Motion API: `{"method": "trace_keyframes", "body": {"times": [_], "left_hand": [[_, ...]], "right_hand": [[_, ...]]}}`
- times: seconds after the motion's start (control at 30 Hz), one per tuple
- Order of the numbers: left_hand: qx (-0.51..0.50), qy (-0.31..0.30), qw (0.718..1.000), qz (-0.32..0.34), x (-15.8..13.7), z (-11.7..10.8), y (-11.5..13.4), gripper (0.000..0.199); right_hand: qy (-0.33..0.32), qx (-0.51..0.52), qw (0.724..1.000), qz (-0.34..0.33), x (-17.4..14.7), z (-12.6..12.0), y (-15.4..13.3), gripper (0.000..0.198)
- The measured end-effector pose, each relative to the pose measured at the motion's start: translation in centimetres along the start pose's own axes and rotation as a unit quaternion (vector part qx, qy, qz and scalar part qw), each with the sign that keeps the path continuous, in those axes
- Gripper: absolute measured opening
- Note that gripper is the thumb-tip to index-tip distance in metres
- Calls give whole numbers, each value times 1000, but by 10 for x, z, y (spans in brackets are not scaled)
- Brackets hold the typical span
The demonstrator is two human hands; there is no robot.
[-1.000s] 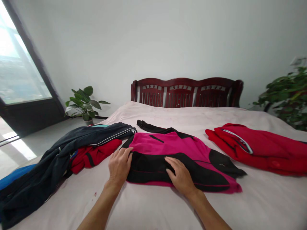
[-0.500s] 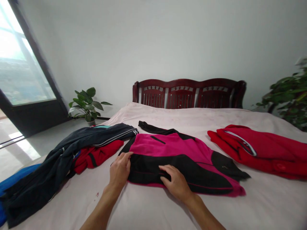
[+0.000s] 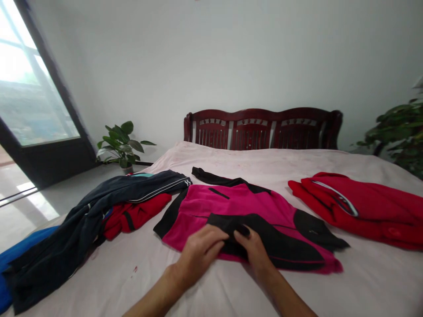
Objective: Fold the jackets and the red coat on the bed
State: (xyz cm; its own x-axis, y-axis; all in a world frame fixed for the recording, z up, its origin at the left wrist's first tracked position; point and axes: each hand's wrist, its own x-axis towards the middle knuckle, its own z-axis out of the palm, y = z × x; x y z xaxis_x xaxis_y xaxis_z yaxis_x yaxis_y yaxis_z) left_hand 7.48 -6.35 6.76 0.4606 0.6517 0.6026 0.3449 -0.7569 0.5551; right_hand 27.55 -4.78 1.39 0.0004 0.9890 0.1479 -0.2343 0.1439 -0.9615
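A pink and black jacket (image 3: 228, 200) lies spread on the bed in front of me. Its near black sleeve (image 3: 291, 252) runs across the body, and the sleeve's left end is doubled back toward the middle. My left hand (image 3: 200, 247) is closed on that folded end, fingers pinching the black cloth. Close beside it, my right hand (image 3: 255, 247) grips the same sleeve with the thumb on top; its other fingers are partly hidden in the fabric. The far black sleeve (image 3: 214, 177) stretches out above the jacket.
On the left lie dark trousers (image 3: 109, 198) with white stripes, a red garment (image 3: 140, 214) and a blue garment (image 3: 29, 242). Folded red clothes (image 3: 373, 202) rest at the right. Behind stand a wooden headboard (image 3: 253, 127) and a potted plant (image 3: 120, 143).
My left hand has moved right, carrying the sleeve's end with it and uncovering pink cloth at the left. My right hand has closed on the sleeve.
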Motion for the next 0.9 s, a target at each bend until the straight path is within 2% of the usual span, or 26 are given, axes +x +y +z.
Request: {"method": "trace_keyframes", "body": {"times": [0.07, 0.1, 0.17, 0.23, 0.3, 0.37, 0.47, 0.57, 0.67, 0.73, 0.8, 0.87, 0.9], "left_hand": [[92, 78, 989, -90, 7, -25, -27, 22], [153, 94, 973, -142, 10, -38, -43, 25], [275, 70, 929, -237, 13, -58, -74, 33], [327, 0, 898, -295, 11, -72, -100, 37], [320, -59, 892, -312, 5, -78, -120, 34], [302, -81, 897, -312, -3, -81, -133, 27], [292, -77, 897, -323, -15, -81, -143, 26], [326, -63, 883, -332, -23, -78, -140, 31], [403, -23, 872, -278, -24, -70, -125, 34], [379, 5, 901, -210, -21, -61, -113, 34], [260, 27, 947, -187, -17, -51, -104, 32], [76, 66, 966, -239, -13, -42, -99, 39], [-26, 87, 957, -277, -11, -38, -97, 46]], "right_hand": [[67, 131, 988, 37, 7, -15, -4, 29], [95, 186, 977, 45, 11, -23, -6, 30], [134, 258, 956, 45, 18, -39, -9, 29], [141, 272, 951, 37, 23, -53, -9, 26], [131, 241, 961, 29, 25, -63, -7, 28], [128, 196, 972, 19, 25, -72, -2, 33], [151, 161, 975, 4, 26, -83, 2, 34], [191, 170, 967, 6, 28, -89, 0, 29], [218, 188, 958, 11, 29, -82, -9, 25], [178, 192, 965, 18, 27, -67, -17, 31], [67, 173, 982, 41, 23, -48, -25, 43], [-52, 131, 988, 67, 19, -31, -30, 55], [-86, 110, 988, 72, 17, -25, -32, 60]]}}
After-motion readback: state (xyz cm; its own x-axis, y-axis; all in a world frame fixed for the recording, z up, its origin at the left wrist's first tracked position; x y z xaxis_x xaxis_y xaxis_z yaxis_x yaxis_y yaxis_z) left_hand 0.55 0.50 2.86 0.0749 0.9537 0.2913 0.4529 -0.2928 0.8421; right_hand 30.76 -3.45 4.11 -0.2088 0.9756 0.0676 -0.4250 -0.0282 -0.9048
